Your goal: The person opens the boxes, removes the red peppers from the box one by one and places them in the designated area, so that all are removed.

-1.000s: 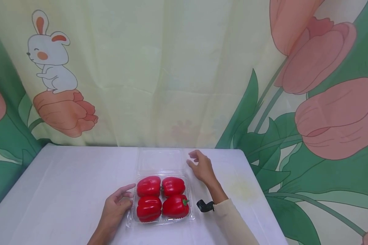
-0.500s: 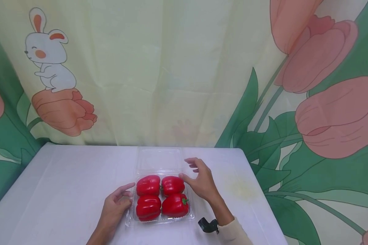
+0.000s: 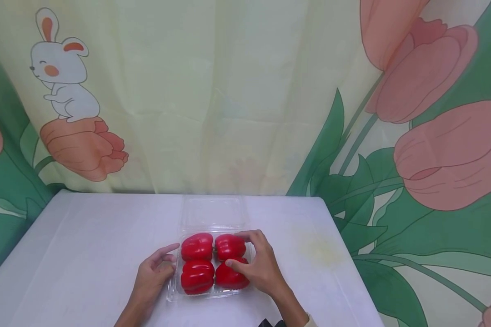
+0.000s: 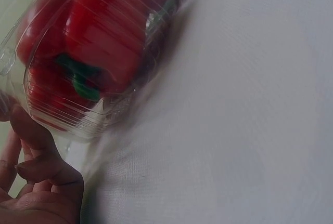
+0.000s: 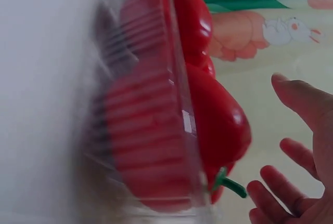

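Observation:
A clear plastic clamshell box lies with its lid folded back, holding several red bell peppers in two rows. In the head view, my right hand reaches over the box's right side. Its thumb overlaps the front right bell pepper, and its fingertips are at the back right bell pepper. The right wrist view shows these fingers spread, beside a green stem. My left hand is at the box's left edge, forefinger extended and other fingers loosely bent, near the ribbed wall in the left wrist view.
The transparent lid lies toward the table's back edge. Two more bell peppers, back left and front left, fill the box's left half. A white cloth covers the table; a printed curtain hangs behind.
My right hand has come from beside the lid, toward me and leftward, over the right-hand peppers, its thumb now across the front one. My left hand has stayed at the box's left edge.

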Demonstrator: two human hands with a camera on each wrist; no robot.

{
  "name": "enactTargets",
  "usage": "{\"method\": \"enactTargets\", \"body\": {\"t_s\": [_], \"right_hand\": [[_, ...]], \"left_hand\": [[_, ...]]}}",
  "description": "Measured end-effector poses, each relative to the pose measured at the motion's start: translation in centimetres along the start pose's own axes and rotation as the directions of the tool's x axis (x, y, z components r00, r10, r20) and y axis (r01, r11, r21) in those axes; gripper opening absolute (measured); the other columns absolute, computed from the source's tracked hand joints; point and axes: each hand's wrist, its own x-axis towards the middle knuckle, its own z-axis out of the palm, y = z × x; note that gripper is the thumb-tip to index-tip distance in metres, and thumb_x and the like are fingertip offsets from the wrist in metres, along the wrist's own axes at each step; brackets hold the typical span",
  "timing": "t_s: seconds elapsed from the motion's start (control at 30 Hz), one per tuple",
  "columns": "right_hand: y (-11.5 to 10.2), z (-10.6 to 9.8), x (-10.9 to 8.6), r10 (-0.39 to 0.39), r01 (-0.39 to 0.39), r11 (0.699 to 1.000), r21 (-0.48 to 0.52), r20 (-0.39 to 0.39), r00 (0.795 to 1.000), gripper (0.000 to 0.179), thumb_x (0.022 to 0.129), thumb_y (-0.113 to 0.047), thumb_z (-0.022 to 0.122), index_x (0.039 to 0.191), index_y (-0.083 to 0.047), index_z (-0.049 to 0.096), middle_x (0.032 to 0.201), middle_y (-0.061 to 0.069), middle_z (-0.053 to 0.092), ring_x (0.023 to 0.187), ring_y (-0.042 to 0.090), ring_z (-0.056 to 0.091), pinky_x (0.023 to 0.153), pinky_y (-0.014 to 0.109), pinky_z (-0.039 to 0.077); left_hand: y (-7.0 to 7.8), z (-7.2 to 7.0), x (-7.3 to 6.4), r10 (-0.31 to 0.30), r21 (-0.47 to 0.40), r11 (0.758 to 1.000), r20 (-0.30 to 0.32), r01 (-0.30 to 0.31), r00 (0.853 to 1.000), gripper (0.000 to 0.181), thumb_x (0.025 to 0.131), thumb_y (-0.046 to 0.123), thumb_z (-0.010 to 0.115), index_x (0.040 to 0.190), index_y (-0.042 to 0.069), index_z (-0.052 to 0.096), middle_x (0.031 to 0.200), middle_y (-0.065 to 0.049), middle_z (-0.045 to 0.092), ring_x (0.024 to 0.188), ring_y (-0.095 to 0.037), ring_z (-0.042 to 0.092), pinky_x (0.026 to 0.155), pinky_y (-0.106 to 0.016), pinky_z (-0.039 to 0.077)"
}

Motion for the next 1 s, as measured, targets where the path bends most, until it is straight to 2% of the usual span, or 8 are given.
{"method": "enactTargets", "body": {"t_s": [0.27,0.5,0.67,0.8,0.87,1.0], "right_hand": [[0.7,0.9,-1.5,0.067,-0.064,0.996,-0.066,0.046,0.997,0.077,0.066,-0.044,0.098,0.134,-0.034,0.062,0.132,-0.009,0.06,0.126,0.02,0.057,0.087,0.042,0.065],[1.1,0.8,-2.1,0.032,-0.019,0.993,-0.119,0.109,0.994,0.078,0.067,-0.043,0.098,0.135,-0.031,0.062,0.132,-0.008,0.059,0.129,0.02,0.055,0.088,0.039,0.062],[1.0,0.4,-1.9,0.068,-0.046,0.988,-0.148,0.148,0.987,0.074,0.065,-0.043,0.099,0.129,-0.038,0.063,0.127,-0.008,0.058,0.128,0.022,0.052,0.087,0.04,0.062],[1.1,0.1,-1.7,0.055,-0.019,0.981,-0.192,0.181,0.982,0.073,0.064,-0.044,0.099,0.127,-0.039,0.063,0.125,-0.009,0.058,0.126,0.019,0.054,0.096,0.045,0.057],[1.1,0.0,-1.6,0.034,0.009,0.977,-0.213,0.198,0.98,0.073,0.064,-0.045,0.099,0.127,-0.038,0.063,0.125,-0.01,0.059,0.126,0.017,0.055,0.098,0.046,0.055],[1.3,-0.3,-1.4,0.016,0.036,0.972,-0.232,0.219,0.976,0.073,0.065,-0.046,0.099,0.129,-0.038,0.063,0.125,-0.01,0.06,0.124,0.015,0.054,0.09,0.036,0.057]], "left_hand": [[0.0,0.0,0.2,0.004,-0.013,1.0,0.011,-0.004,1.0,0.063,0.086,0.011,0.075,0.146,0.026,0.062,0.125,-0.011,0.065,0.089,-0.022,0.065,0.079,-0.022,0.059],[-0.2,0.0,0.2,0.004,-0.015,1.0,0.01,-0.004,1.0,0.064,0.086,0.012,0.076,0.146,0.026,0.062,0.124,-0.01,0.065,0.092,-0.022,0.065,0.08,-0.022,0.06],[-0.3,0.1,0.3,0.009,-0.011,1.0,0.008,-0.009,1.0,0.064,0.086,0.012,0.076,0.146,0.026,0.062,0.125,-0.009,0.065,0.094,-0.022,0.065,0.083,-0.022,0.06],[-0.4,0.1,0.3,0.006,0.0,1.0,0.007,-0.006,1.0,0.064,0.086,0.014,0.077,0.147,0.027,0.061,0.126,-0.009,0.065,0.101,-0.022,0.065,0.085,-0.022,0.06],[-0.3,0.1,0.2,0.006,0.002,1.0,0.005,-0.006,1.0,0.064,0.085,0.013,0.076,0.147,0.027,0.061,0.125,-0.009,0.065,0.099,-0.022,0.065,0.085,-0.021,0.06],[-0.2,0.1,0.1,0.009,-0.002,1.0,0.002,-0.009,1.0,0.064,0.085,0.012,0.075,0.146,0.026,0.062,0.124,-0.01,0.065,0.095,-0.022,0.065,0.083,-0.022,0.06]]}}
